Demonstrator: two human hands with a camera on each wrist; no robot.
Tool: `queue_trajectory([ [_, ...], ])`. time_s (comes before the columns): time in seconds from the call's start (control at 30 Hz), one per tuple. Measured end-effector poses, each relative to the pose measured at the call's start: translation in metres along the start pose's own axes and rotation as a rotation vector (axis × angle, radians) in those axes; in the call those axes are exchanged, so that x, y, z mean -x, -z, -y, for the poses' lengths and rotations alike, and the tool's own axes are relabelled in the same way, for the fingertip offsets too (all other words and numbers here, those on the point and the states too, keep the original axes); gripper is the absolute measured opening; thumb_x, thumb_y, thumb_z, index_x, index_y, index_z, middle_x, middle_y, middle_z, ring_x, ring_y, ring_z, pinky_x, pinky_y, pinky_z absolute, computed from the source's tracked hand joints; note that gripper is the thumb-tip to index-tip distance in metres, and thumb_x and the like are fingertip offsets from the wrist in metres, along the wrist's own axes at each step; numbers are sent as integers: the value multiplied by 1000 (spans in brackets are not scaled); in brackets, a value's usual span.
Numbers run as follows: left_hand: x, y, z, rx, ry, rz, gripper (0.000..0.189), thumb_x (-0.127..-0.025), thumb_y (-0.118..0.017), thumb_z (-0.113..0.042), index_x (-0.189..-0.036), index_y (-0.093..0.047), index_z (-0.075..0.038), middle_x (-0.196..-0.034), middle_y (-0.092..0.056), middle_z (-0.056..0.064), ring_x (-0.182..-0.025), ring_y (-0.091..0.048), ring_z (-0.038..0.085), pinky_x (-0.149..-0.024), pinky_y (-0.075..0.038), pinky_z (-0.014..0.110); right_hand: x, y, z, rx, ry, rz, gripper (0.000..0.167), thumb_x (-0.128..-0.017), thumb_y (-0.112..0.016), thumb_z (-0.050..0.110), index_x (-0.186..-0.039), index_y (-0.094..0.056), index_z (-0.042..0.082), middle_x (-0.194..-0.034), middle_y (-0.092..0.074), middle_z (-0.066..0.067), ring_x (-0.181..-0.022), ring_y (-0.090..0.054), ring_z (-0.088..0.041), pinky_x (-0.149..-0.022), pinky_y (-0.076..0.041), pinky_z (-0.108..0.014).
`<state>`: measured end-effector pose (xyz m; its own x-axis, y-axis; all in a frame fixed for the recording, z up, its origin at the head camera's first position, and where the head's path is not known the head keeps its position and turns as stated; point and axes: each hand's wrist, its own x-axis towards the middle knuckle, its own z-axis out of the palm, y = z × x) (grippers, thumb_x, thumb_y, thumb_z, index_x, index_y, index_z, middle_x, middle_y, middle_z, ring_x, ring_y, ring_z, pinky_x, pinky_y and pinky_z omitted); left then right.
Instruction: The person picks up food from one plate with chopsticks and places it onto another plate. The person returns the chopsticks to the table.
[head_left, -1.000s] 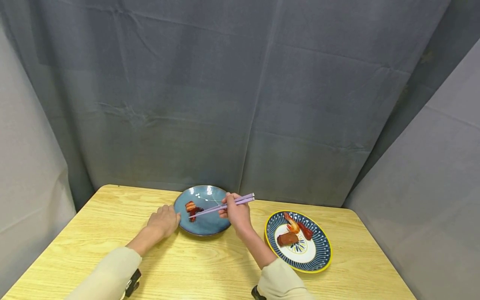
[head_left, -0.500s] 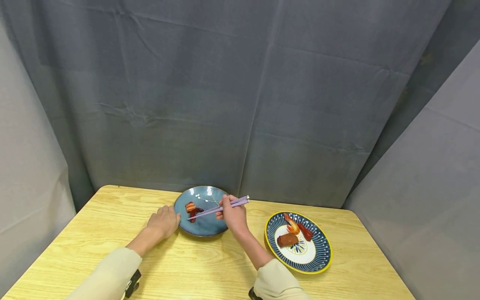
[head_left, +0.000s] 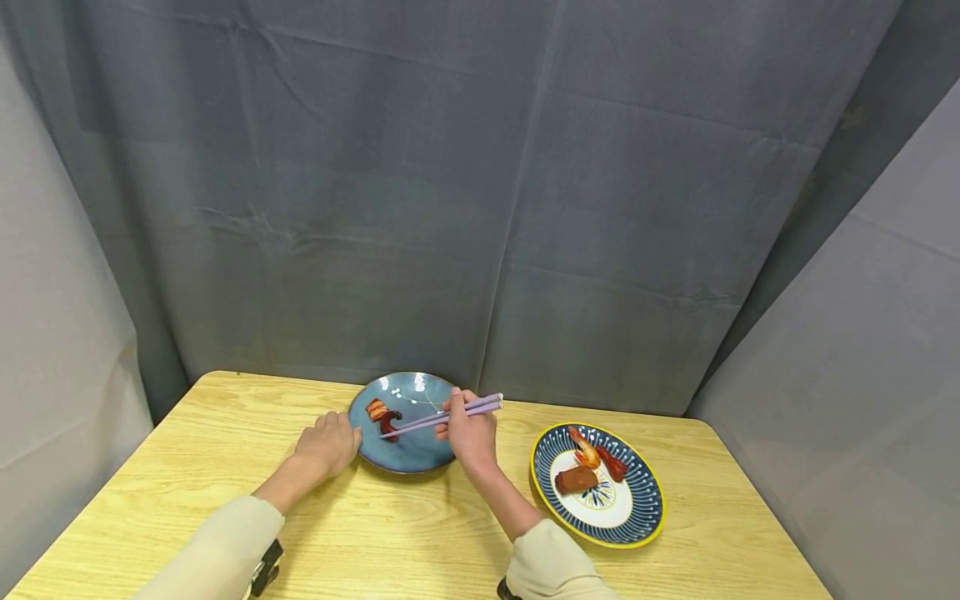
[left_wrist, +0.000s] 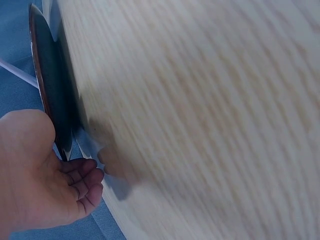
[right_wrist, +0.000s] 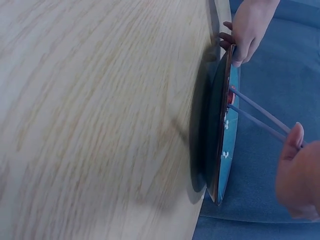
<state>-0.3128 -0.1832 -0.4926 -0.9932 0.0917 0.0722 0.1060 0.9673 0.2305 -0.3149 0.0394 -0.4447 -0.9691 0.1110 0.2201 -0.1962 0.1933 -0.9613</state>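
Observation:
My left hand (head_left: pixel 330 442) grips the left rim of a blue plate (head_left: pixel 412 457), thumb over the edge and fingers curled below it, as the left wrist view shows. In my right hand (head_left: pixel 472 429) I hold a pair of lilac chopsticks (head_left: pixel 483 405), pointing left across the plate. Their tips touch or lie over a dark red, curved piece of food (head_left: pixel 389 424); whether they pinch it I cannot tell. Beside it, up and to the left, lies a striped, reddish piece like pork belly (head_left: pixel 377 409). The right wrist view shows the chopstick tips apart at the food.
To the right stands a patterned plate (head_left: pixel 647 508) with a yellow rim. On it lie a shrimp (head_left: pixel 585 450), a brown block of food (head_left: pixel 576 480) and a dark red piece (head_left: pixel 612 463). A grey curtain (head_left: pixel 420 192) hangs behind the wooden table (head_left: pixel 390 533).
The chopsticks shifted slightly left, then a little back to the right. The dark red piece has turned and moved slightly right, while the striped piece has moved slightly up and left. My left hand stays put.

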Motion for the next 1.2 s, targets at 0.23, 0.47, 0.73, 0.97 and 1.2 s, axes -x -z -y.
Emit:
queue_trajectory([
  [0.23, 0, 0, 0, -7, 5, -3, 37, -103, -45, -24, -102, -51, 12, -89, -48, 20, -93, -53, 40, -80, -47, 57, -1, 4, -4, -14, 6, -67, 40, -106, -47, 23, -84, -63, -7, -59, -65, -12, -46, -63, -12, -55, -57, -47],
  [0.47, 1, 1, -1, -8, 3, -4, 37, -103, -45, -24, -102, -52, 12, -88, -48, 19, -91, -53, 39, -79, -48, 57, -2, 9, 0, -34, 4, -84, 41, -106, -46, 22, -82, -63, -7, -58, -64, -14, -44, -62, -12, -49, -56, -39],
  [0.73, 0, 2, -3, -2, 16, -10, 38, -103, -45, -24, -106, -52, 13, -91, -50, 21, -97, -54, 42, -82, -47, 58, -5, 17, 3, -52, 5, -94, 41, -106, -45, 23, -81, -62, -5, -59, -64, -16, -44, -61, -12, -44, -53, -30],
  [0.97, 1, 2, -2, -11, 21, -1, 39, -103, -45, -24, -107, -52, 14, -92, -51, 22, -96, -54, 42, -82, -47, 58, -5, 24, 6, -76, 6, -109, 40, -106, -46, 22, -80, -63, -4, -60, -64, -14, -45, -61, -12, -53, -57, -47],
  [1.2, 0, 0, -1, -12, 17, 1, 39, -103, -45, -25, -107, -52, 14, -92, -51, 22, -97, -54, 42, -82, -47, 58, -5, 34, 10, -117, 7, -117, 42, -106, -45, 21, -85, -61, -11, -64, -65, -17, -44, -61, -11, -50, -56, -41],
])
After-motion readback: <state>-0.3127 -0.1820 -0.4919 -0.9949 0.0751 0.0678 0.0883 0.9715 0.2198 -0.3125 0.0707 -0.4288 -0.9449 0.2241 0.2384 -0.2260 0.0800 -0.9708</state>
